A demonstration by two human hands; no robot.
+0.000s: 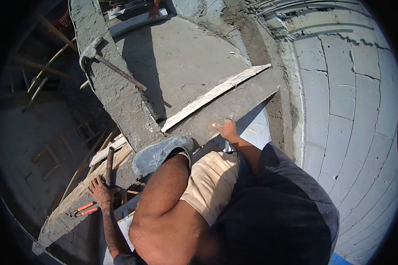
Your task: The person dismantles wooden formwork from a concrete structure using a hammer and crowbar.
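Note:
My left hand [101, 191] lies with fingers apart on the rough concrete ledge at the lower left. A dark metal pipe [110, 165] stands beside its thumb and fingers. Just below that hand is a pair of pliers with red handles [87, 208]. My right hand [227, 130] rests on the edge of a grey concrete step [234, 104], thumb stretched out to the left. Along the step leans a pale, rough wooden board [216, 96]. A hammer [119, 73] lies across the concrete side wall [115, 92], its head at the wall's outer edge.
My foot in a grey rubber shoe [161, 155] is on the concrete between my hands. At the top, another person's hand [154, 9] touches a long grey tool [139, 22]. A block wall [331, 106] rises at right. Wooden poles [51, 66] stand over a shaded drop at left.

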